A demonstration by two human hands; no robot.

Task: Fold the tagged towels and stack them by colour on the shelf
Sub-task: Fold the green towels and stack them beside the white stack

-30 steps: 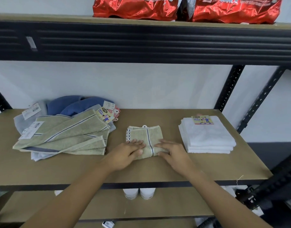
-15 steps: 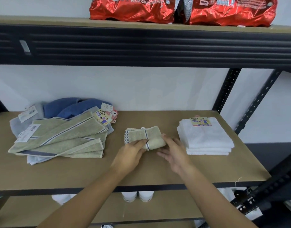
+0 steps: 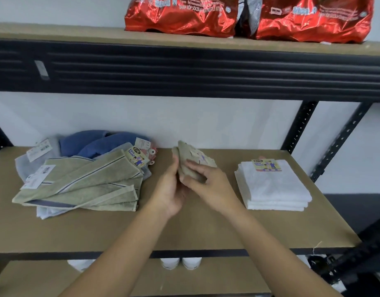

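1. Both hands close on one towel. The left hand [image 3: 171, 185] and right hand [image 3: 209, 183] share a grip on a small folded green towel [image 3: 184, 156], with fingers curled round its lower half. It is held tilted and clear of the shelf [image 3: 184, 232], about midway along the board.
2. The fold looks finished, so the step in hand is probably setting it down to start a green stack. The layers should stay pressed together until the towel lies flat, or the fold may spring open.
3. A tag [image 3: 195, 154] shows on the towel's upper face. It should probably end face up, like the label on top of the white stack [image 3: 275, 189] to the right.
4. The best spot seems to be the bare board between that stack and the pile [image 3: 88, 183] on the left. Set square to the front edge and apart from the white towels, it keeps the colours separate.
5. The pile holds overlapping unfolded green, blue and pale towels. Room should be left beside it, so that pulling out the next towel does not drag the new stack askew.
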